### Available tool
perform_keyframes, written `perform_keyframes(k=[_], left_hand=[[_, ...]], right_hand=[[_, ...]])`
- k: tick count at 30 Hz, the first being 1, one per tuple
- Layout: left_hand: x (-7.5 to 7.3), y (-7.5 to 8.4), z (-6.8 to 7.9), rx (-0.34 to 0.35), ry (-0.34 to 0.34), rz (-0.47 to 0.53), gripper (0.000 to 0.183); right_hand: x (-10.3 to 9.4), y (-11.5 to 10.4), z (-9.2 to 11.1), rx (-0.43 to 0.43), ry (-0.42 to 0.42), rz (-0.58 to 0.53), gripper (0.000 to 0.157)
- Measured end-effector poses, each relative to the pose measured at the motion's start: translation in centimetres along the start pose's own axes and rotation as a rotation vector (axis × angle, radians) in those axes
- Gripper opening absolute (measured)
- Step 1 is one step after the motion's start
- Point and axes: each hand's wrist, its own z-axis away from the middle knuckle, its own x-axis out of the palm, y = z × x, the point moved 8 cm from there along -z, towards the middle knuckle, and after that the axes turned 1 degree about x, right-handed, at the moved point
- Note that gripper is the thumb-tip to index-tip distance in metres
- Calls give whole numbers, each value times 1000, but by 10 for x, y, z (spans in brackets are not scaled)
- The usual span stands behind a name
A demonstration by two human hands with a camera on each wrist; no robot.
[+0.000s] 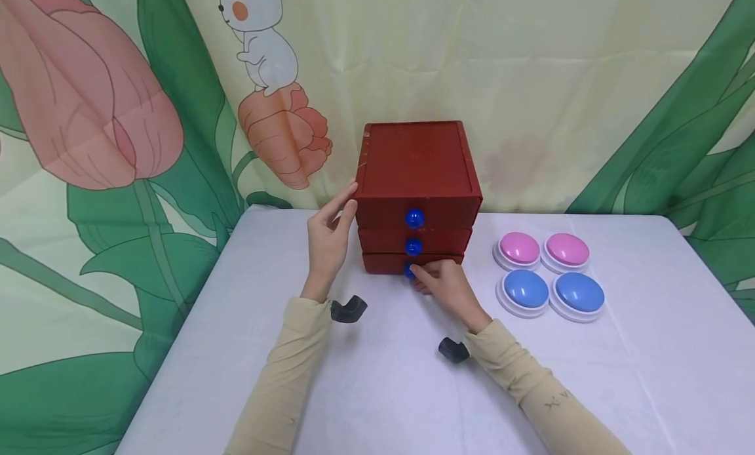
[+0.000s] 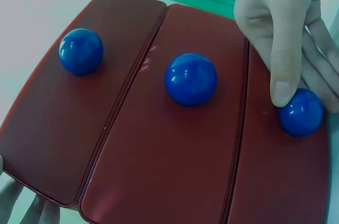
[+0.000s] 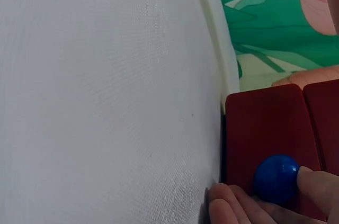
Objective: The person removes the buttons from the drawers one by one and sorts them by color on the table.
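A dark red cabinet (image 1: 419, 160) of three stacked drawers stands at the back of the table, each front bearing a round blue knob. My right hand (image 1: 448, 288) pinches the bottom drawer's knob (image 3: 276, 179), thumb on one side and fingers on the other. In the left wrist view the thumb presses against that knob (image 2: 301, 113). My left hand (image 1: 329, 242) rests its straight fingers against the cabinet's left side near the top drawer. The middle knob (image 1: 413, 246) and top knob (image 1: 415, 218) are untouched. All three drawer fronts sit closed.
Two pink domed buttons (image 1: 519, 248) and two blue ones (image 1: 526, 289) on white bases stand right of the cabinet. A white cloth covers the table (image 1: 377, 389). Behind hangs a printed curtain (image 1: 531, 81). Black wrist-camera mounts (image 1: 348, 309) jut from both sleeves.
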Motion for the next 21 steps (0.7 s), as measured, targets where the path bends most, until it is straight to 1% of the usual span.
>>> perform_keyframes(k=[5, 9, 12, 14, 19, 21], left_hand=[[0, 0, 1, -4, -5, -14, 36], [0, -1, 2, -11, 5, -11, 36], [1, 0, 3, -10, 14, -5, 37], [1, 1, 4, -7, 17, -7, 37], [2, 5, 4, -8, 4, -15, 39], [1, 2, 4, -2, -2, -26, 41]], right_hand=[[0, -1, -3, 4, 5, 13, 31], [-1, -1, -3, 4, -4, 19, 31], [-2, -2, -3, -11, 3, 41, 32], [-5, -3, -3, -27, 30, 97, 32], [-17, -11, 2, -84, 120, 276, 31], [-21, -18, 6, -112, 138, 307, 28]])
